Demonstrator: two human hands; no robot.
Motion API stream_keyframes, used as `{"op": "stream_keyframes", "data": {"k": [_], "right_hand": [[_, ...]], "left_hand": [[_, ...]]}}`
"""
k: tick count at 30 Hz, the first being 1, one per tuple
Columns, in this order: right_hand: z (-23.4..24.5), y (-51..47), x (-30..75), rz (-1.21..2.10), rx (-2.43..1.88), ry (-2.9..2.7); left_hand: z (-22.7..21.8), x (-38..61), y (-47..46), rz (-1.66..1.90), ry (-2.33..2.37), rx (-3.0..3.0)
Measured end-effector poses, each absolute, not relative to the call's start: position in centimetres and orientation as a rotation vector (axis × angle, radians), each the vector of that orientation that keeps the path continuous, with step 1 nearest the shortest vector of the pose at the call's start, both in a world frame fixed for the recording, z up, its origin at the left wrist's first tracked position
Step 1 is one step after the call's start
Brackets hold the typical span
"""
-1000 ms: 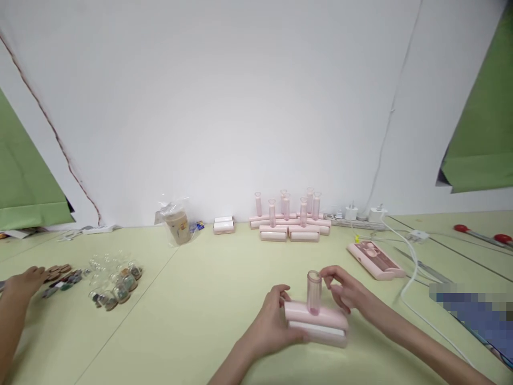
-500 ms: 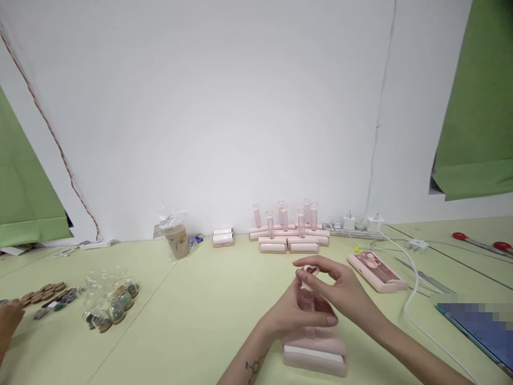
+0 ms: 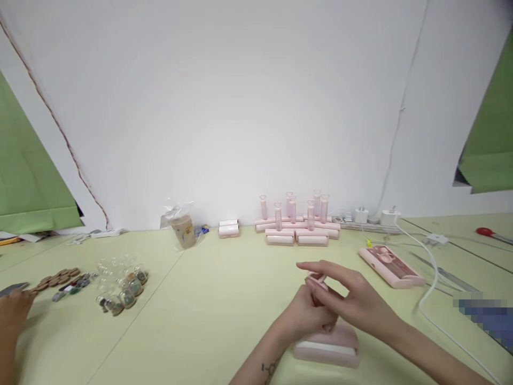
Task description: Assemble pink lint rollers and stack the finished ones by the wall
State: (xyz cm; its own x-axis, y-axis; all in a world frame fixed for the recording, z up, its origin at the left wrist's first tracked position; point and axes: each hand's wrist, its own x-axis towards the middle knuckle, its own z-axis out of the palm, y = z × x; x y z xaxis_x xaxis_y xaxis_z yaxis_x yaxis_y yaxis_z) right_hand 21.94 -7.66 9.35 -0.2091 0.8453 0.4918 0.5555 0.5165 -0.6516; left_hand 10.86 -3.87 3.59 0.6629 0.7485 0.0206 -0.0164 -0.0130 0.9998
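White wall (image 3: 240,107) fills the upper two-thirds of frame, w/ green sheets (image 3: 28,182) at the L and R edges. Pale green table (image 3: 208,299) spans the lower third.

Back centre, against the wall: row of pink rollers (image 3: 298,227), handles upright. R of centre: pink case (image 3: 390,266), lying flat, w/ a white cable (image 3: 427,291) running past it. L of centre: cluster of small glass jars (image 3: 120,289); bagged cup (image 3: 182,229) behind them. Lower L corner: co-worker's hand (image 3: 12,315), resting on the table, well apart from the person's own.

Item in hand: pink roller (image 3: 326,348), lower centre-R of frame, resting on the table. Long axis runs approx. L-R across frame. Its handle (image 3: 316,278) stands up from the body, towards the wall.

Hand state:
- Left hand (image 3: 306,315): curled around the handle, just above the roller body; the nearer hand to the body.
- Right hand (image 3: 352,302): fingers straight and slightly spread, pointing frame-L, laid at the handle top. Thumb hidden.

Both hands sit directly above the roller; no gap visible btw. hands and handle.
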Motion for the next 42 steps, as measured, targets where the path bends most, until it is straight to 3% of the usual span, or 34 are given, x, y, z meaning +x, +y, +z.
{"op": "stream_keyframes", "data": {"k": [8, 16, 23, 32, 38, 42], "right_hand": [[9.9, -6.4, 22.7, 1.059, -1.130, -1.823], [7.9, -6.5, 21.9, 0.829, -0.943, -1.668], [6.9, -6.5, 21.3, 0.954, -0.847, -1.519], [10.7, -3.6, 22.3, 1.212, -0.688, -2.114], [10.5, -3.6, 22.2, 1.433, -0.708, -2.094], [9.6, -3.6, 23.1, 1.345, -0.733, -2.095]], "left_hand": [[3.9, 10.7, -3.8, 0.654, 0.470, 1.474], [3.9, 10.9, -3.8, 0.681, 0.509, 1.435], [4.1, 10.9, -3.9, 0.673, 0.547, 1.461], [4.1, 10.7, -3.9, 0.581, 0.604, 1.506], [4.2, 10.5, -4.3, 0.579, 0.439, 1.383], [4.2, 10.5, -4.6, 0.645, 0.494, 1.347]]}}
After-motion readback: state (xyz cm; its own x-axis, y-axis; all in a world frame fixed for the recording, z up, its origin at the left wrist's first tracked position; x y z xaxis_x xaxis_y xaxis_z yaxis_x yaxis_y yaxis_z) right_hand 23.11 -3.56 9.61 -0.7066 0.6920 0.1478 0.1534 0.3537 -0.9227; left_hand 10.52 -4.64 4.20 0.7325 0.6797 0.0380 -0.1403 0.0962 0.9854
